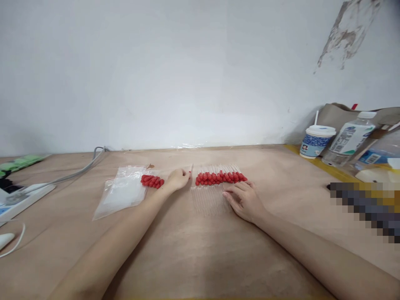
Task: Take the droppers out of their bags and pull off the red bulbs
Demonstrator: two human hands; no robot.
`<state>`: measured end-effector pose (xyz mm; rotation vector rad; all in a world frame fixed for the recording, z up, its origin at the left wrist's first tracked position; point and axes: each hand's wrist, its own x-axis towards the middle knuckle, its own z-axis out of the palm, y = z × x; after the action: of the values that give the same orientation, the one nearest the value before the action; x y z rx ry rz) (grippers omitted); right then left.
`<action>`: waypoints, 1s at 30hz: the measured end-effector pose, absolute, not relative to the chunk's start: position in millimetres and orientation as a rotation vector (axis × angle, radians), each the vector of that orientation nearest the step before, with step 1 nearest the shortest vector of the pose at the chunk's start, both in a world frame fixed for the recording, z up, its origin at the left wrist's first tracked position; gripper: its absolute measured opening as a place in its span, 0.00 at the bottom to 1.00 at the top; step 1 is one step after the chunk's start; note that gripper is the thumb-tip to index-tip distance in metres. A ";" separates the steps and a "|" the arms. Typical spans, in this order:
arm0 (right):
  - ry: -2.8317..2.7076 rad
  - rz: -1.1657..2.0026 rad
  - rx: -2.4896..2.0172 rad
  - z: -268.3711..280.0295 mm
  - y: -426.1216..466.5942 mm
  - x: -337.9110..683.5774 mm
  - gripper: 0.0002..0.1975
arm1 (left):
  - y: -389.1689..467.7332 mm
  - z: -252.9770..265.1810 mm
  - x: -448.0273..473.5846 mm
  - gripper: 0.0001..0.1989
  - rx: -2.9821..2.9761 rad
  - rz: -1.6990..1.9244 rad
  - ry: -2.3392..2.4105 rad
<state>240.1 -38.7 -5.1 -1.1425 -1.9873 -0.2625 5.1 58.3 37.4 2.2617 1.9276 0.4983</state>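
My left hand (pixel 178 179) is closed in a pinch, with a thin pale tube with a red bulb (pixel 190 172) at its fingertips. Just right of it lies a row of thin clear tubes (pixel 208 201) with red bulbs (pixel 215 178) bunched along the middle, tube ends pointing both toward me and toward the wall. My right hand (pixel 245 201) rests at the right end of this row, fingers loosely bent and apart, touching the tubes. Left of my left wrist, a small pile of loose red bulbs (pixel 152 181) lies at the edge of clear plastic bags (pixel 123 187).
A white power strip (pixel 34 196) with a grey cable (pixel 78 171) sits at the left. A lidded paper cup (pixel 317 142) with a straw, a plastic bottle (pixel 353 139) and a grey bag (pixel 334 112) stand at the back right. The wall (pixel 187 75) bounds the table (pixel 175 258).
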 end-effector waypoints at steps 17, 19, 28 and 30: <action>-2.254 -0.340 -0.810 1.2 -49.6 223.5 0.22 | -27.2 -2.6 -25.4 0.05 2.964 1.091 0.876; -2.262 -0.335 -0.795 0.2 -51.5 217.0 0.18 | -26.4 -4.9 -24.2 0.05 3.016 1.126 0.829; -2.203 -0.308 -0.755 -5.8 -50.0 207.8 0.09 | -34.3 6.4 -8.3 0.17 3.032 1.172 0.827; -2.203 -0.302 -0.747 -5.0 -50.3 208.0 0.08 | -34.3 7.9 -2.5 0.19 3.100 1.140 0.781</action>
<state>208.0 -50.3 -5.0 -0.7473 -2.2033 -0.3022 -2.5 -34.3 7.9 3.1002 0.7814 1.1402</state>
